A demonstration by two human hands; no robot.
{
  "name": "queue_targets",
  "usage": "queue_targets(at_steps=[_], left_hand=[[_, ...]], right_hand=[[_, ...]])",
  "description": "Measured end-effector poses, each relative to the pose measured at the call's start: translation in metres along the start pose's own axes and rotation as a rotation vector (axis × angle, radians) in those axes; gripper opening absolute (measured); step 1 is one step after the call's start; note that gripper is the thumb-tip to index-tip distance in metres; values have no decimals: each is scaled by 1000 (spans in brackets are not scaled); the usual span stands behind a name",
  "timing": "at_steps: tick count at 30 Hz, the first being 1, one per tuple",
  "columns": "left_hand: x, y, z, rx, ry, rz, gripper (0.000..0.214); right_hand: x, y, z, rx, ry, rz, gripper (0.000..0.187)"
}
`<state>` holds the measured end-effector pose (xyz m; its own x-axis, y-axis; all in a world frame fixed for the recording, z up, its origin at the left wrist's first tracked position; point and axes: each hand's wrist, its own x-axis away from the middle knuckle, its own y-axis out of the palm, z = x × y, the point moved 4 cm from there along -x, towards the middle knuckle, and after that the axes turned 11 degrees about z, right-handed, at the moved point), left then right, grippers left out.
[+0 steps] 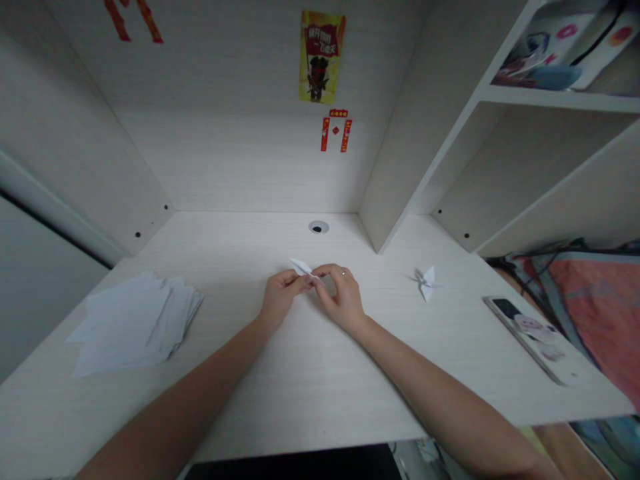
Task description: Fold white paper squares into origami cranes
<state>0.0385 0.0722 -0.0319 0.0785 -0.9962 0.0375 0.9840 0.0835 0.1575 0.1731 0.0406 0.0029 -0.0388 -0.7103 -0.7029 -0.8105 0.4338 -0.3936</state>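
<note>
Left hand (280,297): frame centre, curled in a pinch.
Right hand (346,300): just beside it, also pinching.
Left arm (200,393): stretched from lower left.
Right arm (425,383): stretched from lower right.

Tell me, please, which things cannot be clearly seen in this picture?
In the head view:
Folded paper: partly hidden by left hand and right hand.
Red strips, upper left: tops cut off by picture edge.
Paper pile: number of sheets, hidden by overlap.
</note>
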Motion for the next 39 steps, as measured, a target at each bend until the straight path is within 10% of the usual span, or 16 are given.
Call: queue_targets(at_steps=[26, 39], left_hand=[[3, -1, 7, -100, 108, 14, 22], [5, -6, 11, -172, 176, 116, 25]], right_hand=[[7, 22, 37, -702, 670, 46, 26], [6, 19, 33, -529, 651, -21, 25]])
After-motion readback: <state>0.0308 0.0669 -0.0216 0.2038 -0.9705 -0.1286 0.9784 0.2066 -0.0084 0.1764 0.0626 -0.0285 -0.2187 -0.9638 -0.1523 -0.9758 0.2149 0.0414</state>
